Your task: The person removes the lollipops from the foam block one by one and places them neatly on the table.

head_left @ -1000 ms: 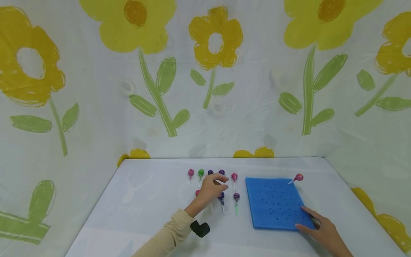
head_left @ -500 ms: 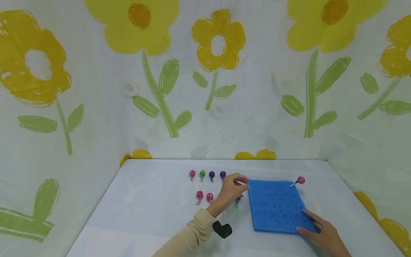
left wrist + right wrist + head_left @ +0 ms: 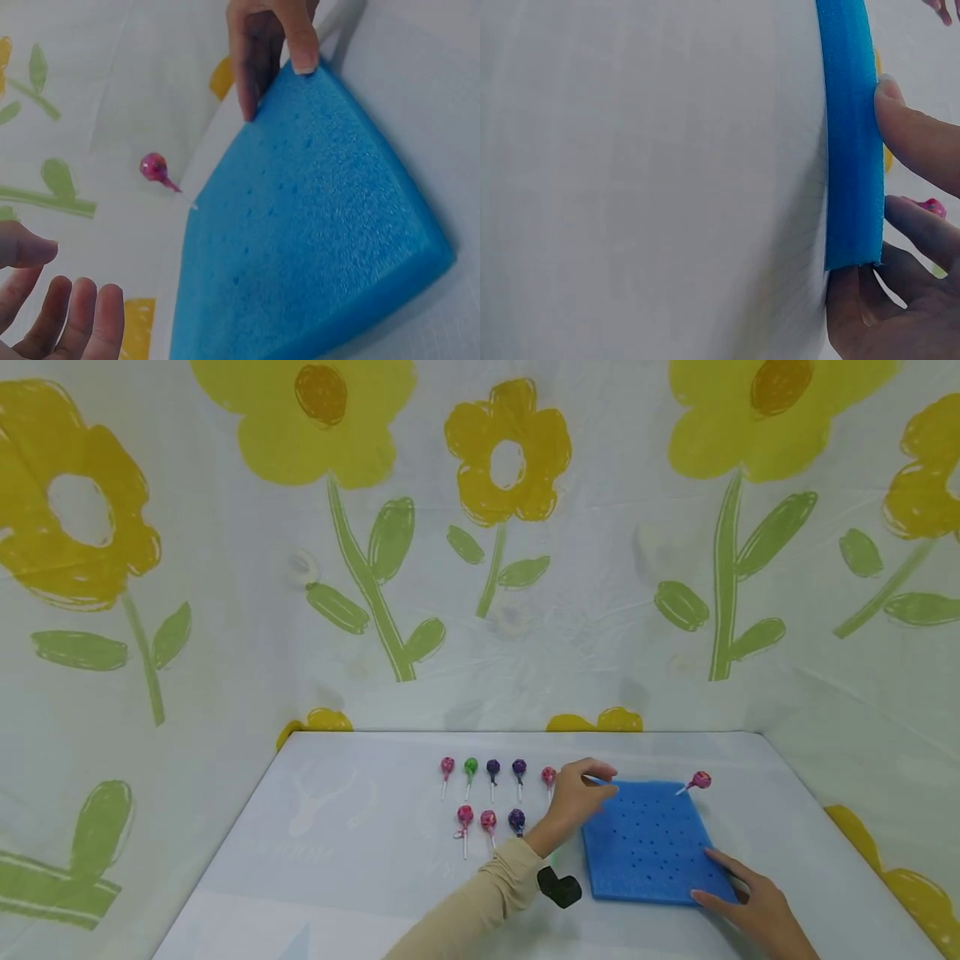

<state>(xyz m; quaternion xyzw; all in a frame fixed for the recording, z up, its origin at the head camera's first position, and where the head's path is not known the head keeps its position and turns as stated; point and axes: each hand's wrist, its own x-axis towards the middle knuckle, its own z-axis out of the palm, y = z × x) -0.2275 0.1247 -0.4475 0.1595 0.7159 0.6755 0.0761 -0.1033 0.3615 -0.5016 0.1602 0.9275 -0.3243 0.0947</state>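
My left hand [image 3: 573, 795] hovers at the far left corner of the blue foam board [image 3: 648, 843], fingers curled and pinching a lollipop stick [image 3: 600, 780]; its candy end is hidden. My right hand [image 3: 753, 902] rests on the board's near right corner, thumb and fingers pressing its edge. Other lollipops [image 3: 491, 793] lie just left of my left hand.

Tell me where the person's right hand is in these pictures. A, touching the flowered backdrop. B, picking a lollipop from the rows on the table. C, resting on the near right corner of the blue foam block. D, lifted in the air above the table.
C: in the head view the right hand lies at the near right corner of the blue foam block, and the right wrist view shows its fingers against the foam's edge.
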